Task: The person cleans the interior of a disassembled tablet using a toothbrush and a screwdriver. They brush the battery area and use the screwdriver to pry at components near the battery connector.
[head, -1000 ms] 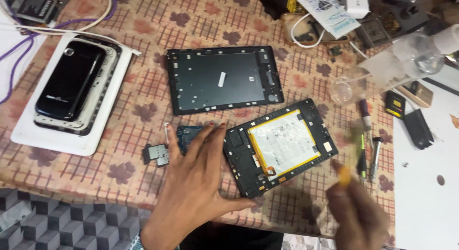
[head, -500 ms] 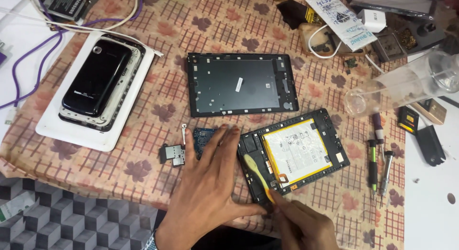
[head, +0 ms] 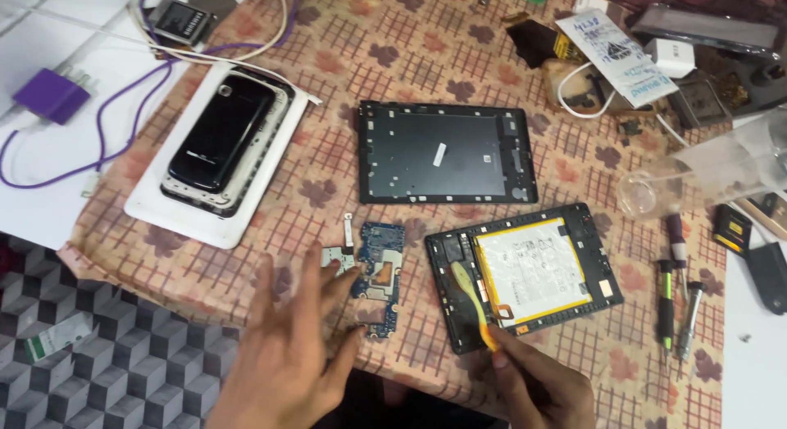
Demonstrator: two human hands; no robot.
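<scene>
I see the left hand (head: 283,355) spread open beside the blue circuit board (head: 378,279), while the right hand (head: 541,388) grips a yellow pry tool (head: 471,302) on the open tablet frame (head: 525,273).

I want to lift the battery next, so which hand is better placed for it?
Probably the right hand: it already holds the yellow pry tool on the open tablet. The left hand is beside the circuit board.

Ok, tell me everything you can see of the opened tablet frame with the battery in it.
The opened tablet frame is a black rectangular shell, apparently plastic, lying flat and slightly askew on the patterned tablecloth, below a second, empty dark panel. A large white battery with a yellow edge fills most of it. A yellow pry tool, held by the right hand, rests across its left part. The blue circuit board lies just left of it, apart.
</scene>
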